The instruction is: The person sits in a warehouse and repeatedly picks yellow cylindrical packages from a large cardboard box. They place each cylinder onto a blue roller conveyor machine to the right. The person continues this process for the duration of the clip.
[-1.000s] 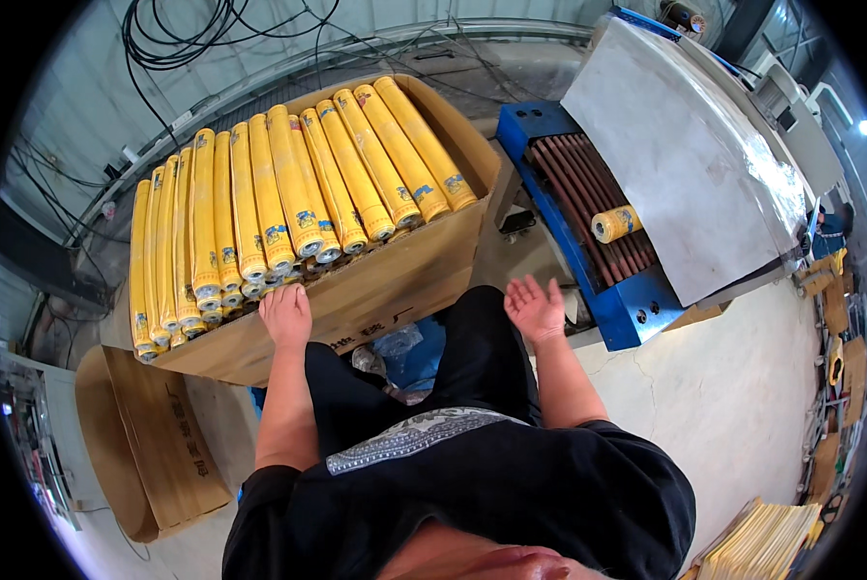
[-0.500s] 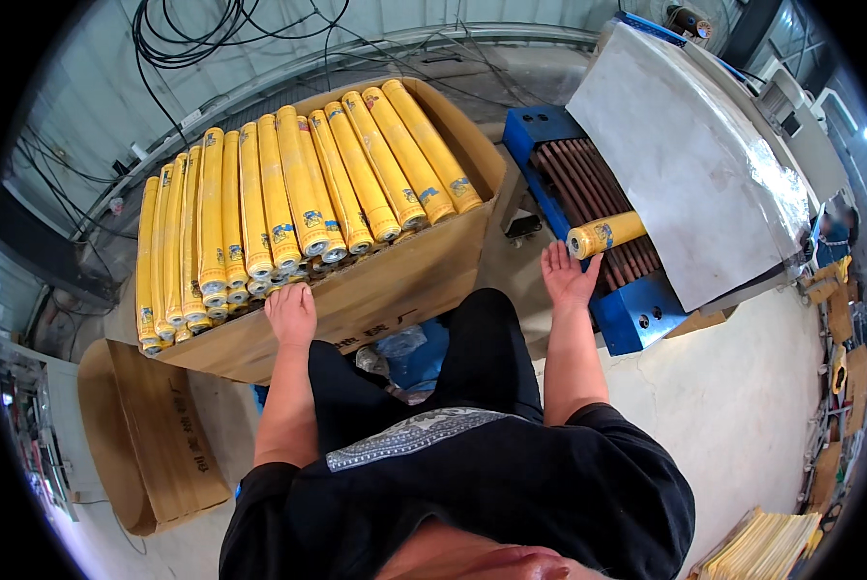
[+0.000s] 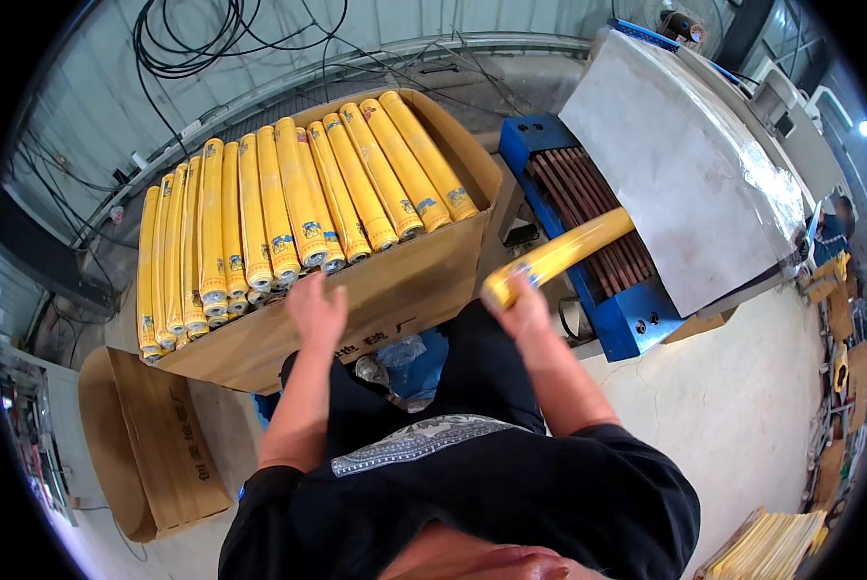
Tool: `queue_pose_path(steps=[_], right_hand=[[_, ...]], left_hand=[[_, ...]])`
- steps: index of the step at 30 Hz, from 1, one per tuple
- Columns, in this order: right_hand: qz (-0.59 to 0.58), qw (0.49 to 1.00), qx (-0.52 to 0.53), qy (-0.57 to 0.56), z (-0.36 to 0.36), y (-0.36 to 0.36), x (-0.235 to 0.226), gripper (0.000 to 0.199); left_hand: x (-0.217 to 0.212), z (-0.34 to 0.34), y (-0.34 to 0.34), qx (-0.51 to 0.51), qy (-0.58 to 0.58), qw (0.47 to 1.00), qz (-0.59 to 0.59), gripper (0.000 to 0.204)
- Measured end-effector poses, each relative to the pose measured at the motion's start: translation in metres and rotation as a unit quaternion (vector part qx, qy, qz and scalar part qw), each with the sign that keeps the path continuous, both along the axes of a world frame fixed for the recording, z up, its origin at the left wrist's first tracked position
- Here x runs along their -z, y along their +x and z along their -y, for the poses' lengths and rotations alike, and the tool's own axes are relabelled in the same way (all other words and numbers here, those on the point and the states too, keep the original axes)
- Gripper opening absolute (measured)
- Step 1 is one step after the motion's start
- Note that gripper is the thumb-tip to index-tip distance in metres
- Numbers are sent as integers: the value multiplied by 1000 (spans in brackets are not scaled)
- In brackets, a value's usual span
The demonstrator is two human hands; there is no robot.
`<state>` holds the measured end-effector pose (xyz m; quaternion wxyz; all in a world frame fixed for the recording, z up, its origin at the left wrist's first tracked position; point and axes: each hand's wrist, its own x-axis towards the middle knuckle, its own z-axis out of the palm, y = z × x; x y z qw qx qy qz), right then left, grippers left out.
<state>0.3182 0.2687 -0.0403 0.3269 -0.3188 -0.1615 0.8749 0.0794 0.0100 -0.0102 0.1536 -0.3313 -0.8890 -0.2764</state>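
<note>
Gripping a yellow roll (image 3: 559, 253) near its end, the right hand (image 3: 522, 307) holds it over the blue roller conveyor (image 3: 636, 324). The left hand (image 3: 317, 307) hovers open at the cardboard box (image 3: 395, 285) of stacked yellow rolls (image 3: 288, 208).

You stand on a pale concrete floor (image 3: 743, 406); black cables (image 3: 211, 39) hang along the grey wall (image 3: 95, 106).

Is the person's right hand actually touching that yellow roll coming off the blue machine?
Touching. The head view shows the right hand wrapped around the near end of the yellow roll, fingers closed over it with no gap.
</note>
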Motion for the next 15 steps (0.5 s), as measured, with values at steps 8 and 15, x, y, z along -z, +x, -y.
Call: queue_pose_path(steps=[8,15], right_hand=[[36,927,-290,234,158,14,1,51],[-24,851,-403,335,150,-32,-37,63]], left_hand=[[-1,-70,128,232,128,835,483,88],[-65,-34,59,177,264,829,459,81]])
